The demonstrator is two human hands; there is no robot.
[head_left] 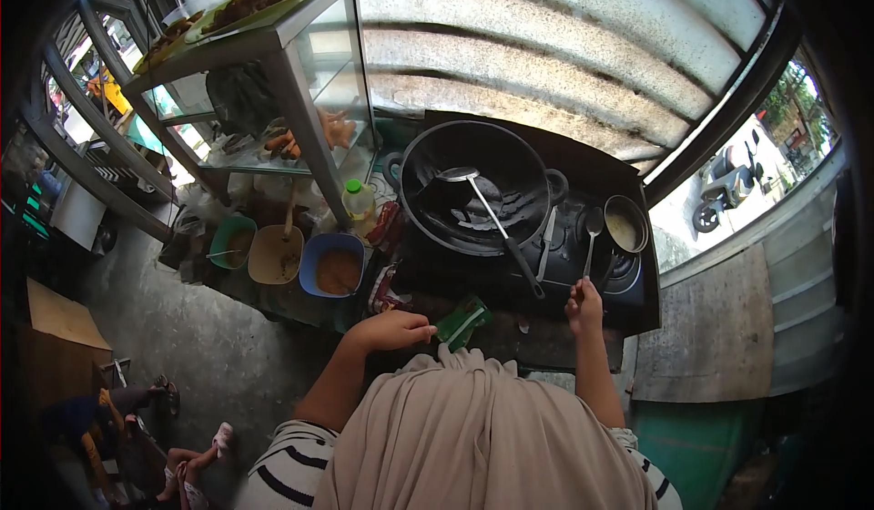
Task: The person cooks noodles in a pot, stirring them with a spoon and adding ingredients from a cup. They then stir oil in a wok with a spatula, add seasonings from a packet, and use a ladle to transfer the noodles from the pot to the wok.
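Note:
My left hand point(393, 330) is closed with its fingertips on the edge of a green packet point(462, 322) in front of the stove. In my right hand point(584, 308) is the handle of a metal spoon point(594, 224), its bowl pointing away from me over the stove point(569, 273). Beyond the hands a large black wok point(437, 155) sits on the stove, with a long-handled ladle point(492, 214) lying across it. A knife-like utensil point(547, 242) lies right of the wok. Near the spoon, a small pot point(625, 223) holds pale contents.
Green point(232, 240), beige point(275, 255) and blue point(331, 265) containers of food stand left of the stove, near a green-capped bottle point(358, 200). A glass display case point(319, 64) rises behind them. Other people's legs point(187, 464) show at lower left.

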